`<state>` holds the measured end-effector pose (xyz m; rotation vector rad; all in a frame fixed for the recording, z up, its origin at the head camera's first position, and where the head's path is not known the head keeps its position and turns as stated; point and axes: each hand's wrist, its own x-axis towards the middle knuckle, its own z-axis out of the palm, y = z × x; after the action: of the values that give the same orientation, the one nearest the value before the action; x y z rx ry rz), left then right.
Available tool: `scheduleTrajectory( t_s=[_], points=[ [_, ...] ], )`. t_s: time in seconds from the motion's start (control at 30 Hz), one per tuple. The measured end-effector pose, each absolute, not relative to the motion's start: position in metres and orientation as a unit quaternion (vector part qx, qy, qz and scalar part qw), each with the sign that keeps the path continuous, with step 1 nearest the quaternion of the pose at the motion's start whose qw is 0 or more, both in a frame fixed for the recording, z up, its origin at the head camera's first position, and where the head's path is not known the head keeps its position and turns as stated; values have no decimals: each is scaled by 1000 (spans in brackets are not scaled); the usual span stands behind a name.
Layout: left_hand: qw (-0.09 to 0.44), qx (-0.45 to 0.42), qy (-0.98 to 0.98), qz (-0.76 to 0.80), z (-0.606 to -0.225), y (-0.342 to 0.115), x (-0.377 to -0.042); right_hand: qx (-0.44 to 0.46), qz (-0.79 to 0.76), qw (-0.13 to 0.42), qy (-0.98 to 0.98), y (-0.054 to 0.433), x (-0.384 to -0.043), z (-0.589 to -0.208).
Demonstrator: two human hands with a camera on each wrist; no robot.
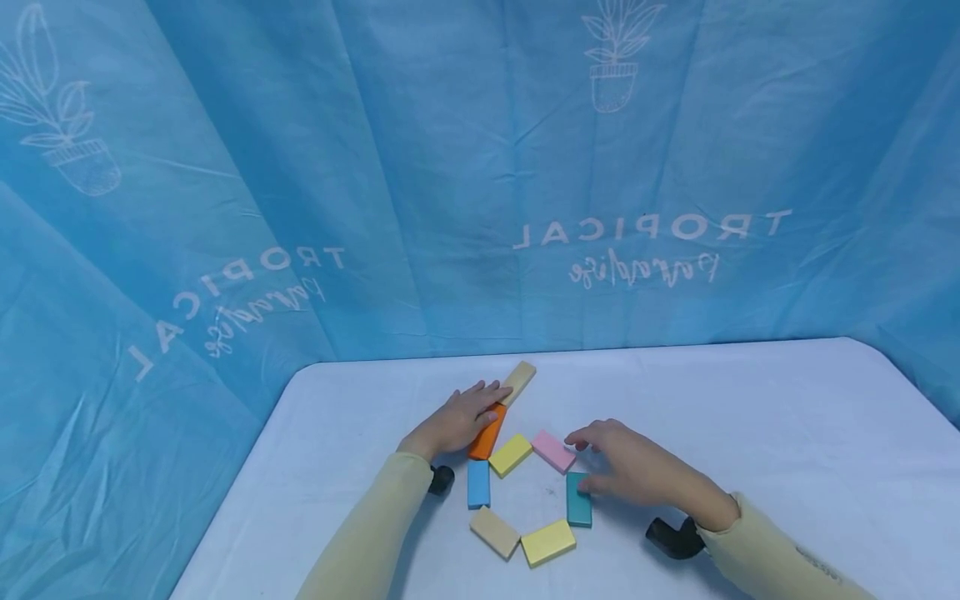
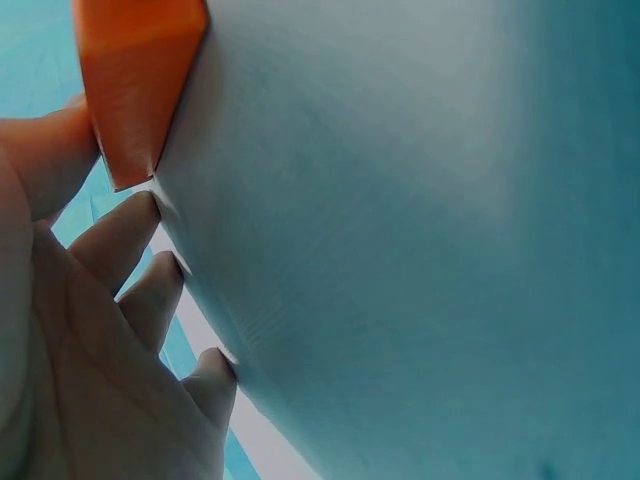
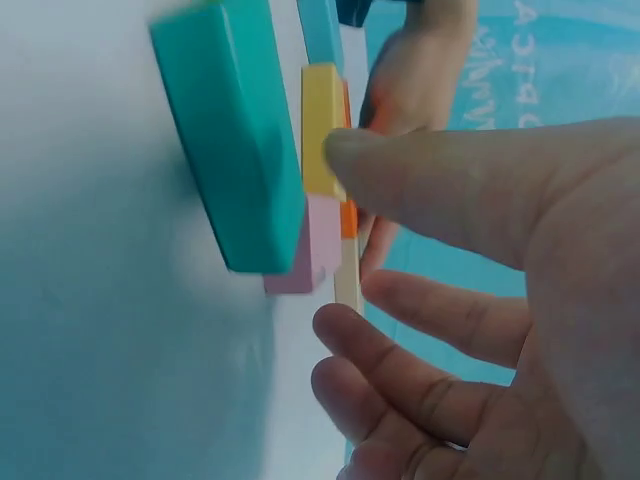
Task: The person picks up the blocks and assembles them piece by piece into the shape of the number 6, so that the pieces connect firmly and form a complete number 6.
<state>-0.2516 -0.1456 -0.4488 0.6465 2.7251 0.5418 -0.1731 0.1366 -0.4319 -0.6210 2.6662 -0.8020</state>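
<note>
In the head view my left hand (image 1: 459, 421) reaches over the orange block (image 1: 487, 435) and the far natural wood block (image 1: 521, 379). Its fingers are spread, and in the left wrist view the thumb (image 2: 50, 160) touches the orange block's side (image 2: 140, 95). My right hand (image 1: 637, 462) hovers by the teal block (image 1: 578, 504) and the pink block (image 1: 553, 451), thumb apart from loosely bent fingers. The right wrist view shows nothing held between them; whether that thumb touches the teal block (image 3: 235, 130), I cannot tell.
The blue (image 1: 477, 485), near natural wood (image 1: 495, 532) and two yellow blocks (image 1: 548, 543) form a ring with the pink and teal ones. All lie on a white-covered table (image 1: 712, 400). A blue printed curtain (image 1: 450, 167) hangs behind. Each wrist carries a black device (image 1: 675, 538).
</note>
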Motion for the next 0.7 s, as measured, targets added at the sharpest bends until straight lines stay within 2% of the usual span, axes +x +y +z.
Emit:
scheduleTrajectory(
  t_s=[0.33, 0.7],
  points=[
    [141, 228, 945, 188, -450, -146, -253, -196, -303, 163, 918, 139, -150, -433],
    [139, 232, 945, 186, -452, -146, -253, -221, -277, 141, 924, 136, -146, -438]
  ],
)
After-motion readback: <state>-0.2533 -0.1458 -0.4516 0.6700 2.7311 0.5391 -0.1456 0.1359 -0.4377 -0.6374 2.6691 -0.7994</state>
